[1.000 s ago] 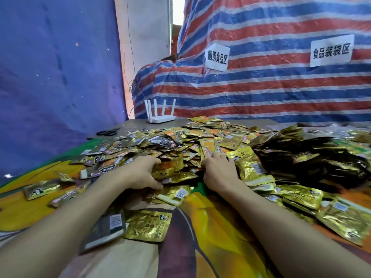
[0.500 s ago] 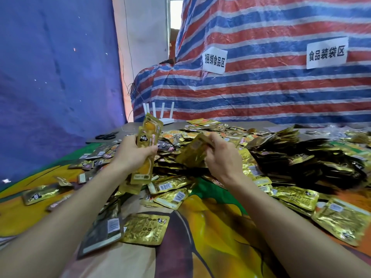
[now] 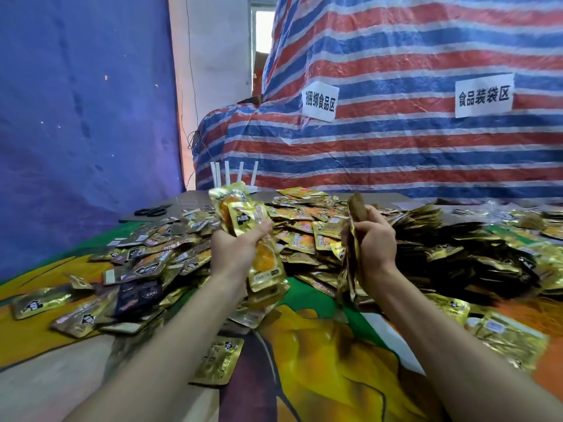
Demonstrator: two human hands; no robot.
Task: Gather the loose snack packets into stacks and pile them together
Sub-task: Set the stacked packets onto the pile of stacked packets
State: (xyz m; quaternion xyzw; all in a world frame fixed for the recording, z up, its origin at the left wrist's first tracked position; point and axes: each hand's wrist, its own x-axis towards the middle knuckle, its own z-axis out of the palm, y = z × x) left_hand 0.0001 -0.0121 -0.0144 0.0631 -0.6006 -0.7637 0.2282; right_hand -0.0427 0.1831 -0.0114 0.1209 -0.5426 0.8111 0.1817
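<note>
1. Head view: shiny gold foil snack packets (image 3: 243, 216) are gripped by curled fingers of the left hand (image 3: 233, 254).
2. An edge-on packet stack (image 3: 350, 257) is pinched by the right hand (image 3: 376, 245).
3. Both are held over the loose heap (image 3: 304, 229) on the worktop (image 3: 320, 345).

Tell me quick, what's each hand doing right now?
Left hand: gripping a bunch of gold snack packets.
Right hand: gripping a second stack of packets, seen edge-on.
</note>
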